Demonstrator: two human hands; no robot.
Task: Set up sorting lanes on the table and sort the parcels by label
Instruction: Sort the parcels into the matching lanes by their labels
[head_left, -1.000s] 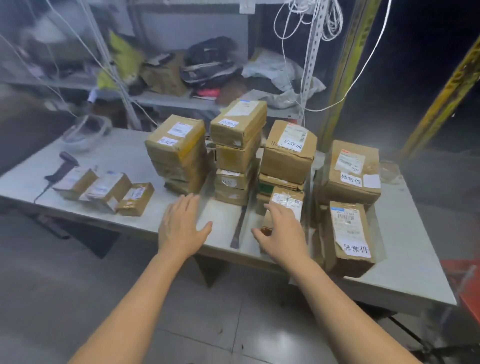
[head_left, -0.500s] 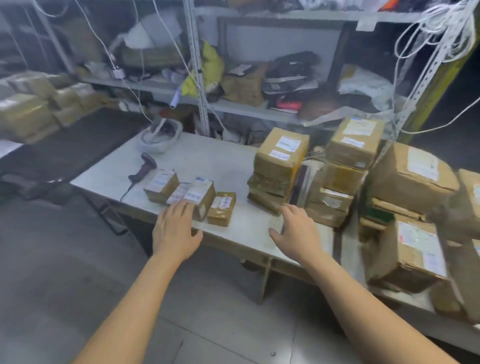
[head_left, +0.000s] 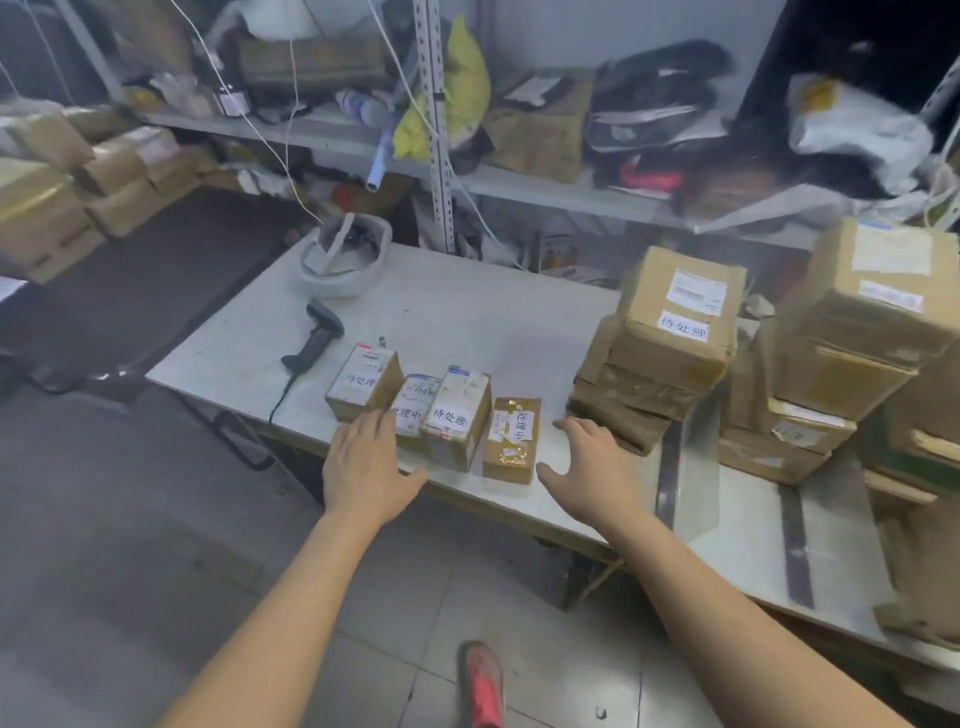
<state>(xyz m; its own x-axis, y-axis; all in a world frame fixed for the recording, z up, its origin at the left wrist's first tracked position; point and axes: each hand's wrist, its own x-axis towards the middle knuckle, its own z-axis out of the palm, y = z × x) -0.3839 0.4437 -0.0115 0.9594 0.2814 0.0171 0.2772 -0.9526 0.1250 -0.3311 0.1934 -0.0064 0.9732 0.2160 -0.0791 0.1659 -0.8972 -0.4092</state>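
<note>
Several small brown parcels with white labels lie in a row near the front edge of the white table (head_left: 467, 312): a left box (head_left: 363, 382), a pale parcel (head_left: 414, 402) beside it, a taller box (head_left: 457, 418) and a flat taped box (head_left: 511, 439). My left hand (head_left: 366, 465) hovers open at the row's left front, its fingertips over the pale parcel. Just right of the flat box, my right hand (head_left: 587, 470) is spread open and holds nothing. A stack of larger labelled boxes (head_left: 660, 343) stands to the right, with another stack (head_left: 841, 353) beyond it.
A black handheld scanner (head_left: 314, 335) with its cable lies left of the row. A white helmet (head_left: 345, 254) sits at the table's back left. Cluttered metal shelves (head_left: 545, 187) stand behind. More boxes (head_left: 62, 192) are piled at far left. My red shoe (head_left: 480, 686) shows below.
My view and both hands have swung left, from the big stacks to the row of small parcels. My right hand has left the small parcel by the right stacks.
</note>
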